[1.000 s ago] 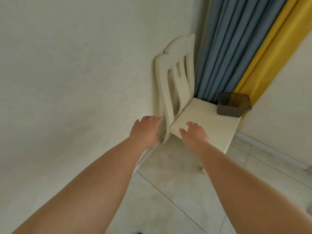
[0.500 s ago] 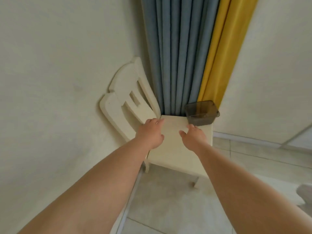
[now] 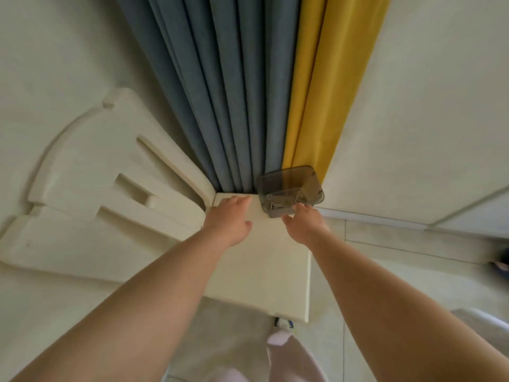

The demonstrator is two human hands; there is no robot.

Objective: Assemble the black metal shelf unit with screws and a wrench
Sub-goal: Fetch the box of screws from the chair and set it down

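A smoky transparent plastic box stands at the far right corner of a cream chair seat; several silver screws lie inside it. My right hand reaches out with straight fingers, its fingertips at the box's near edge. My left hand hovers over the seat to the left of the box, fingers extended, holding nothing. No shelf part or wrench is in view.
The cream chair's backrest leans against the wall at left. Blue curtains and a yellow curtain hang behind the chair. Tiled floor lies to the right, and a pink-clad leg shows below.
The view has closed in on the chair. Both hands have moved forward over the seat, and the right hand's fingertips now reach the box.
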